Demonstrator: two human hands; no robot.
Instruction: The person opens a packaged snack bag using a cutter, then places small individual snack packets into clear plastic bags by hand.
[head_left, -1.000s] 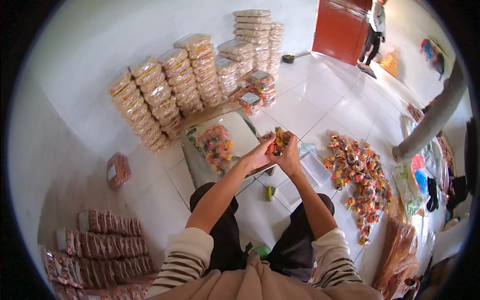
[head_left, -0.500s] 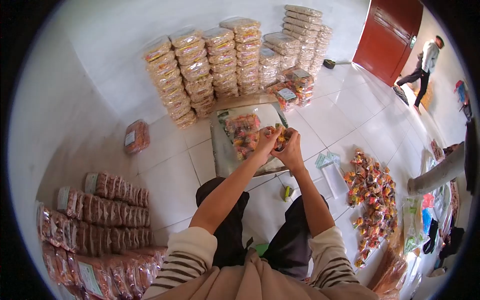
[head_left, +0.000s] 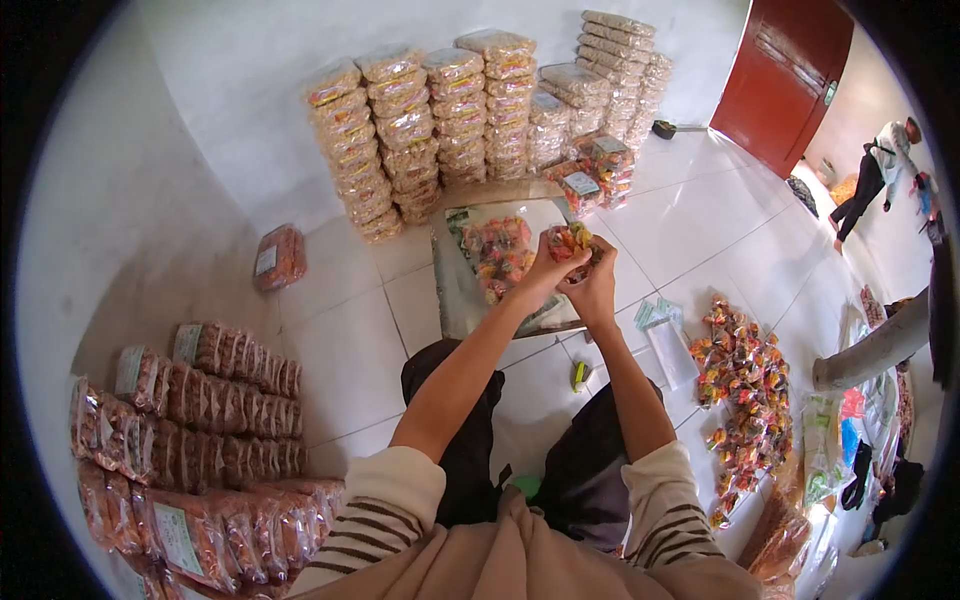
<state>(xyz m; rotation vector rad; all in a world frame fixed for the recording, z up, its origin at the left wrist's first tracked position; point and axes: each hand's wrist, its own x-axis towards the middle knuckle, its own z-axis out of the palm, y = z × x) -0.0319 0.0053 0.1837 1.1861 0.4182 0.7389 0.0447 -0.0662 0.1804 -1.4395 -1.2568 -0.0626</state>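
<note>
My left hand (head_left: 553,262) and my right hand (head_left: 593,287) are close together, fingers curled around a cluster of small clear-wrapped snack packets (head_left: 570,240) with red, yellow and green colours. They hold it above the right side of a low table (head_left: 455,310). Beside my left hand, similar snack packets (head_left: 497,250) lie grouped on a sheet or bag with green edging, on the tabletop. A large loose pile of the same small packets (head_left: 745,390) spreads over the tiled floor to my right.
Tall stacks of packed bags (head_left: 405,130) line the wall, with labelled bags (head_left: 583,185) beside the table. Packs of reddish-brown goods (head_left: 230,420) are stacked at left. Clear plastic sleeves (head_left: 672,352) and a yellow-green tool (head_left: 580,376) lie on the floor. A person (head_left: 880,170) bends near the red door (head_left: 780,85).
Both hands have risen slightly away from the table with the snack packets, turning them. The view has shifted a little. The person by the door has moved right and bent forward.
</note>
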